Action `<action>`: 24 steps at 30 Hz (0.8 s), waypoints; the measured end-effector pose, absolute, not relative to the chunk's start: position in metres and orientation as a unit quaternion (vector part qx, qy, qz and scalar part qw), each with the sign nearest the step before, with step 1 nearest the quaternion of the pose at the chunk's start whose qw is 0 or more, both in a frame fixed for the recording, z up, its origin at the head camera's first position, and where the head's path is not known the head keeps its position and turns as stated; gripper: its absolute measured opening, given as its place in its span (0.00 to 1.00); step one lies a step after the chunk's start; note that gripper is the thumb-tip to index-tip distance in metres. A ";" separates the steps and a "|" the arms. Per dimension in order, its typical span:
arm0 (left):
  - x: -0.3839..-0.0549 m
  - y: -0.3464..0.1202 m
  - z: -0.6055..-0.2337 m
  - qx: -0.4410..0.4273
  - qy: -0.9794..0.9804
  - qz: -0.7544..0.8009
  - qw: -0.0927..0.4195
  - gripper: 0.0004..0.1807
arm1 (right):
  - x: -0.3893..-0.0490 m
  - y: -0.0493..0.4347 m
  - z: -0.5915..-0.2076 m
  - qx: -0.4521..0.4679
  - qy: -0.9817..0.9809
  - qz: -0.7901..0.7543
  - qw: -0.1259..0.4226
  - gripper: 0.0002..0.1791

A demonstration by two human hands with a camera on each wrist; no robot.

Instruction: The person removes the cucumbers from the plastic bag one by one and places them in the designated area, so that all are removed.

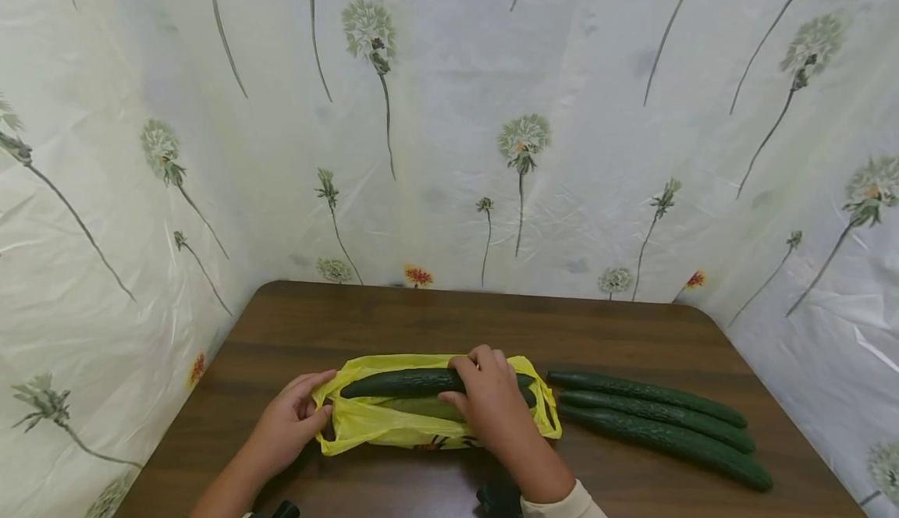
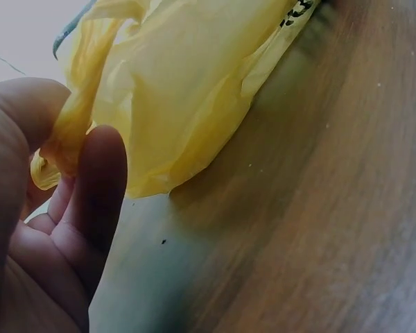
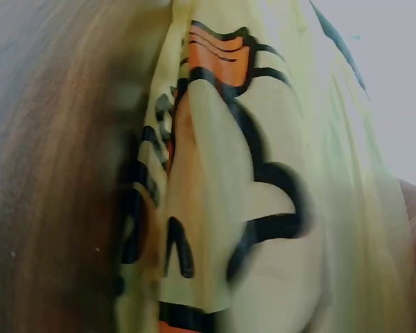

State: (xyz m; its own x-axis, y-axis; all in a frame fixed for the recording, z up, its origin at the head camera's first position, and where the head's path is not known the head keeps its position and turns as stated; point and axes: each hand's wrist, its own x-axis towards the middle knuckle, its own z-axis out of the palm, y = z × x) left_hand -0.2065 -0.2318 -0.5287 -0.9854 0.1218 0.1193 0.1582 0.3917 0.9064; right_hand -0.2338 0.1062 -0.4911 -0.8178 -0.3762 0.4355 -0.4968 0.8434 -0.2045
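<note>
A yellow plastic bag (image 1: 382,421) lies open on the brown table (image 1: 421,323), its mouth toward the left. My left hand (image 1: 298,416) pinches the bag's left handle (image 2: 69,132) between thumb and fingers. My right hand (image 1: 485,397) grips a dark green cucumber (image 1: 403,383) that lies across the bag's mouth. A second, paler cucumber (image 1: 421,407) shows inside the bag. In the right wrist view the bag (image 3: 263,194) fills the frame with an orange and black print.
Three long cucumbers (image 1: 653,420) lie side by side on the table right of the bag. Flowered plastic sheeting (image 1: 449,128) walls in the table at the back and both sides. The table's rounded far corners are near the sheeting.
</note>
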 end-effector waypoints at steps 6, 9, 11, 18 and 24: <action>-0.207 -0.232 -0.528 -0.079 -0.834 -0.546 0.012 0.27 | -0.230 0.106 -0.483 0.223 -0.939 0.161 0.205 0.26; -0.207 -0.231 -0.529 -0.079 -0.833 -0.547 0.012 0.27 | -0.228 0.106 -0.479 0.226 -0.937 0.160 0.213 0.26; -0.207 -0.232 -0.529 -0.079 -0.832 -0.548 0.013 0.27 | -0.226 0.107 -0.476 0.228 -0.937 0.159 0.213 0.26; -0.207 -0.231 -0.531 -0.086 -0.829 -0.552 0.015 0.28 | -0.224 0.110 -0.471 0.226 -0.940 0.149 0.209 0.25; -0.207 -0.231 -0.532 -0.085 -0.832 -0.548 0.017 0.28 | -0.223 0.112 -0.469 0.233 -0.939 0.159 0.196 0.24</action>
State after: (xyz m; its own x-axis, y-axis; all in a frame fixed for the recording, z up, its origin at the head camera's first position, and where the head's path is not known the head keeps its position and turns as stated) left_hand -0.2068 -0.2307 -0.5317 -0.9851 0.1226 0.1207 0.1594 0.3854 0.9089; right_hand -0.2233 0.1123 -0.4687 -0.8150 -0.3747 0.4420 -0.4990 0.8416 -0.2067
